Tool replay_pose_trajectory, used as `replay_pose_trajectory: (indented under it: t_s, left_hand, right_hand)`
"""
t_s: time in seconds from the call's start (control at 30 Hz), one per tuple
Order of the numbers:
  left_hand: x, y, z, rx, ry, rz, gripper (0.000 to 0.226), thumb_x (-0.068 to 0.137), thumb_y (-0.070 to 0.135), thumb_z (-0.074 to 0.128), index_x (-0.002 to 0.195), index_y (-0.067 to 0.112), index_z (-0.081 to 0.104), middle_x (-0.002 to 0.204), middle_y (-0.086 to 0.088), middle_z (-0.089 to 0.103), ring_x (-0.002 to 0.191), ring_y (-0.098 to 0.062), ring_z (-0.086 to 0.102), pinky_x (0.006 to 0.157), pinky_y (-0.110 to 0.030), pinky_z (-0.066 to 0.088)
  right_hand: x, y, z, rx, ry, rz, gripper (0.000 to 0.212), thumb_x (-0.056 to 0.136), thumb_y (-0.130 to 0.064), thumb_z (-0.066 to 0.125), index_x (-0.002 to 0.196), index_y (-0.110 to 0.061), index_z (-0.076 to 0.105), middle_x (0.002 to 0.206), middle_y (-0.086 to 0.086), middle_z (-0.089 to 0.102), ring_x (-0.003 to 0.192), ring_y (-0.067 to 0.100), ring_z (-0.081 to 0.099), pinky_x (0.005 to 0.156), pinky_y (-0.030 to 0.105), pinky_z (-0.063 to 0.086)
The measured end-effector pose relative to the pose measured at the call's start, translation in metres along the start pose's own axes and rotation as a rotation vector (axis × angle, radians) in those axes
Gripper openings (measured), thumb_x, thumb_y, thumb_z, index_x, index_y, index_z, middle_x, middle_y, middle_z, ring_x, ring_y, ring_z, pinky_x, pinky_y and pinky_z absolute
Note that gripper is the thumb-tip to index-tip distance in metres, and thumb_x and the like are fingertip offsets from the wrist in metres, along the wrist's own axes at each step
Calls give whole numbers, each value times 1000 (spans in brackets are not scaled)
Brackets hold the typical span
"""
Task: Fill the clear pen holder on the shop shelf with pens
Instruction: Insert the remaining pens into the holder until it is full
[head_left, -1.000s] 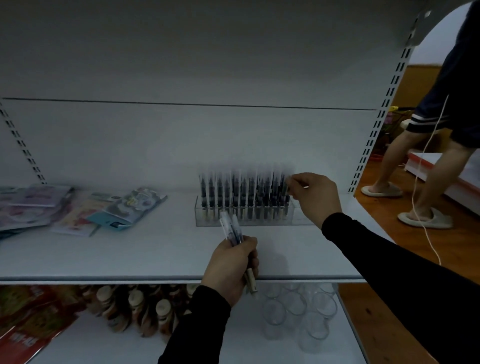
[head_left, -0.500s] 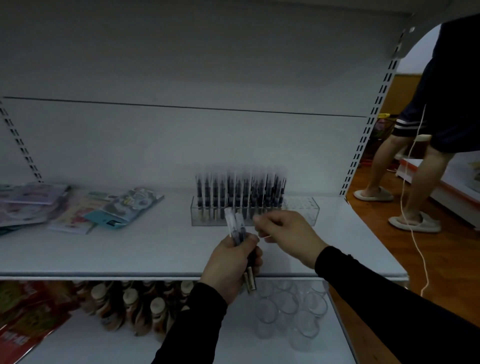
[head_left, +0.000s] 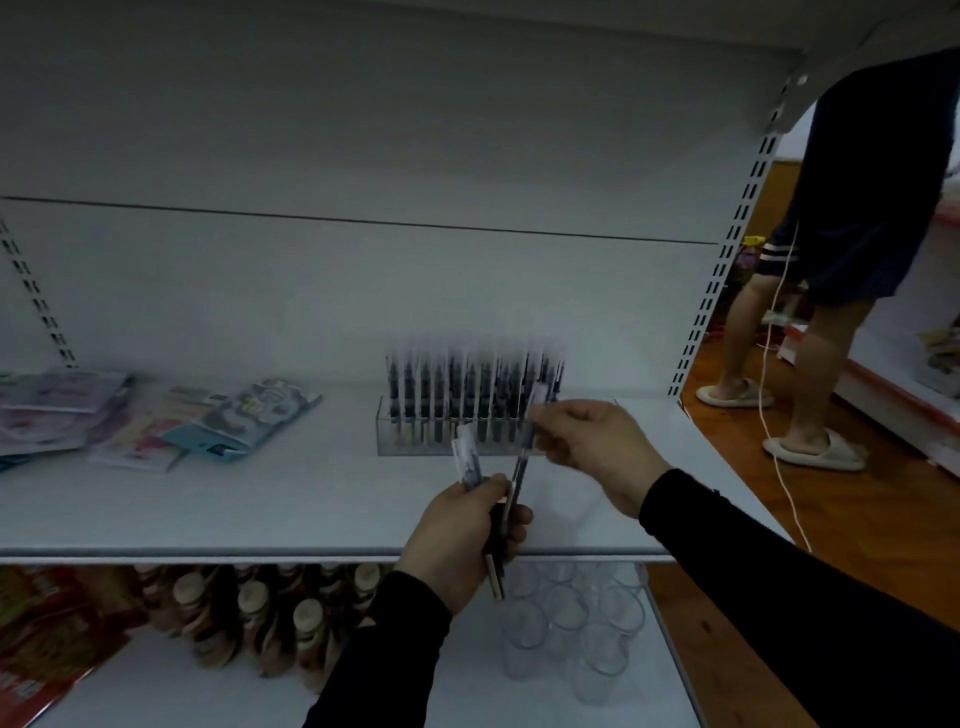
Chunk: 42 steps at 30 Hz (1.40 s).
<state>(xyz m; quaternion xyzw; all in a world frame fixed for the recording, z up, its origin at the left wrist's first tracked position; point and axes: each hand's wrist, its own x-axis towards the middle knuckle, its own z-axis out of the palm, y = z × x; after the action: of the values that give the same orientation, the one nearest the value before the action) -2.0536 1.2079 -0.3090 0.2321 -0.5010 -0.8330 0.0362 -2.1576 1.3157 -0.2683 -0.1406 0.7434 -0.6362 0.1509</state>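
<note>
The clear pen holder (head_left: 387, 434) stands on the white shelf (head_left: 260, 499), its left and middle slots packed with upright dark pens (head_left: 457, 395); its right end is hidden behind my right hand. My left hand (head_left: 462, 540) grips a small bunch of pens (head_left: 467, 460) upright in front of the shelf edge. My right hand (head_left: 592, 447) pinches the top of a single pen (head_left: 522, 457), whose lower end still sits by my left hand's fingers.
Flat packets (head_left: 244, 415) lie on the shelf's left part. On the lower shelf stand several brown bottles (head_left: 249, 613) and clear cups (head_left: 566, 623). A person (head_left: 831, 260) in slippers stands at the right, beside a hanging white cord (head_left: 779, 415).
My right hand came back from the holder's right end to my left hand and took hold of one pen from the bunch, lifting it up and right.
</note>
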Motion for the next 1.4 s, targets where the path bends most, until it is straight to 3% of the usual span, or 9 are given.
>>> replay_pose_trajectory:
  t_s: [0.07,0.17,0.27,0.37,0.67,0.9,1.03,1.23,1.4]
  left_hand:
    - [1,1,-1,-29,30,-7,9,97,11,50,96,3,54,65,-15,63,50,-21,51,41,-23,39]
    - [1,3,-2,-66,58,11,10,96,3,46,101,1,55,70,-17,63,55,-23,53,47,-27,41]
    - [4,3,-4,-97,88,42,19,95,-4,39,107,-1,54,74,-18,63,59,-24,54,54,-31,43]
    - [6,2,-5,-78,102,84,22,98,-2,40,115,-3,54,81,-16,66,65,-24,58,60,-31,48]
    - [8,2,-4,-41,48,123,22,98,4,46,118,3,55,95,-13,73,69,-23,65,66,-30,54]
    - [9,5,-5,-2,69,131,9,94,4,52,98,12,49,92,-9,76,51,-17,53,47,-26,40]
    - [11,4,-6,-5,62,151,9,98,8,48,97,9,56,90,-11,74,53,-18,52,49,-27,41]
    - [12,4,-7,-12,57,169,17,100,11,47,107,7,62,78,-7,70,54,-17,52,50,-27,42]
    - [12,4,-4,-35,45,149,19,99,8,45,106,7,62,76,-7,70,55,-18,53,53,-28,43]
  right_hand:
    - [5,-11,-7,53,79,-52,14,89,-20,69,84,-8,71,76,9,67,67,15,59,57,17,52]
    - [14,-21,-21,65,189,-184,14,90,-18,67,77,-13,71,74,8,68,67,17,60,70,25,55]
    - [27,-19,-36,-134,332,-339,14,92,-26,65,87,-16,73,85,6,74,78,20,69,86,38,58]
    - [37,-18,-40,-218,386,-386,21,92,-28,63,98,-10,73,92,7,74,84,21,71,89,45,56]
    - [53,-11,-38,-329,383,-384,26,94,-29,61,109,-10,71,102,6,72,90,22,69,94,42,53]
    - [54,-2,-29,-594,306,-408,25,97,-24,56,109,-6,71,102,9,73,92,21,66,93,31,50]
    - [57,8,-24,-596,272,-368,23,97,-20,55,104,-5,71,99,10,72,89,21,65,91,33,51]
    - [58,9,-24,-610,280,-348,23,97,-23,57,104,-7,72,100,8,72,85,15,61,84,24,46]
    - [49,12,-29,-566,274,-311,24,94,-31,61,102,-11,73,101,4,72,88,16,65,88,27,49]
